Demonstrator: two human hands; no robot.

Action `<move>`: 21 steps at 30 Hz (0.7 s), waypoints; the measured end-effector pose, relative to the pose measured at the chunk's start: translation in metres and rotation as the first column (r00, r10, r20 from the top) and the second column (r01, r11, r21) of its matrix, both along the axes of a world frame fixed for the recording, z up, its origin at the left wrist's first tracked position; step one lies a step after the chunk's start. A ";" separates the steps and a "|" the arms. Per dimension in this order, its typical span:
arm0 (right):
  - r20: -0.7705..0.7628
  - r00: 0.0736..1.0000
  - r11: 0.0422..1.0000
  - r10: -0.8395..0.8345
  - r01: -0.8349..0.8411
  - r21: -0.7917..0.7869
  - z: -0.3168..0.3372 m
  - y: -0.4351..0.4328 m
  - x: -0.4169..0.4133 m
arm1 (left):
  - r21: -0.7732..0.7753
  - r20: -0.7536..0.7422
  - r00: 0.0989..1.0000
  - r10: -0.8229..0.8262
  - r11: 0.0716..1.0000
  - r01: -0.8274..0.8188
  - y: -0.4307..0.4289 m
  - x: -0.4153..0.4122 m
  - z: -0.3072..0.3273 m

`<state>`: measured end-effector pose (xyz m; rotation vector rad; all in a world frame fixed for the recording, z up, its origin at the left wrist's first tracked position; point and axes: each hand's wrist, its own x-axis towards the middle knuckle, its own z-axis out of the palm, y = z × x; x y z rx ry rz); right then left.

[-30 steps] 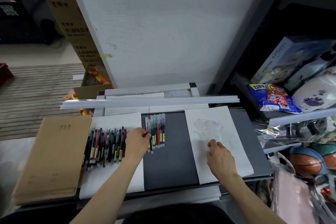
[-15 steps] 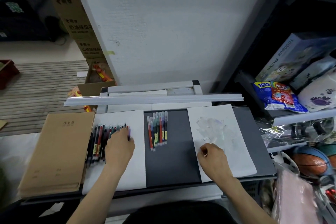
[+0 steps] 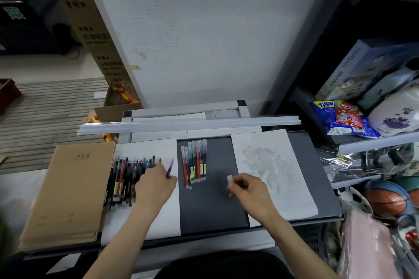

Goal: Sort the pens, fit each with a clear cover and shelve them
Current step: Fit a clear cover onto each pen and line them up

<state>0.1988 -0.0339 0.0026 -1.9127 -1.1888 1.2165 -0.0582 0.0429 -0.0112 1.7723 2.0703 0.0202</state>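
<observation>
- Step: capping. One pen is picked and one cover is picked, but they are not yet joined.
- Left hand [image 3: 156, 188]: fingers curled round a purple pen [image 3: 170, 166], tip pointing away, at the right edge of the uncapped pens [image 3: 127, 176] fanned out on the left white sheet [image 3: 163, 217].
- Right hand [image 3: 251, 192]: pinches a clear cover [image 3: 230, 179] at the fingertips, above the dark mat [image 3: 210, 206], just left of the right sheet [image 3: 294, 199].
- Cover heap [image 3: 265, 161] on that sheet is faint and can't be counted.
- Six covered pens [image 3: 195, 163] lie side by side on the mat between the hands.
- Next, likely: bring the hands together, line up the cover mouth with the pen tip, push it on, and lay the pen beside the row.
- Many pens are still bare, and shelving on the rack [image 3: 376, 142] at right hasn't started.
</observation>
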 end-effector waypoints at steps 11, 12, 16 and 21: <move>-0.779 0.529 0.923 -0.337 0.350 -0.161 0.046 0.013 -0.005 | -0.022 0.695 0.719 -0.003 0.999 0.025 -0.048 0.049 0.052; -0.802 0.480 0.912 -0.356 0.366 -0.185 0.051 0.014 -0.005 | -0.016 0.714 0.700 -0.019 0.999 0.044 -0.053 0.052 0.055; -0.847 0.395 0.905 -0.355 0.373 -0.205 0.066 0.014 -0.013 | 0.050 0.760 0.642 -0.098 0.995 0.092 -0.066 0.063 0.070; -0.801 0.532 0.932 -0.276 0.351 -0.088 0.074 0.012 -0.018 | 0.061 0.763 0.638 -0.107 0.994 0.093 -0.067 0.065 0.074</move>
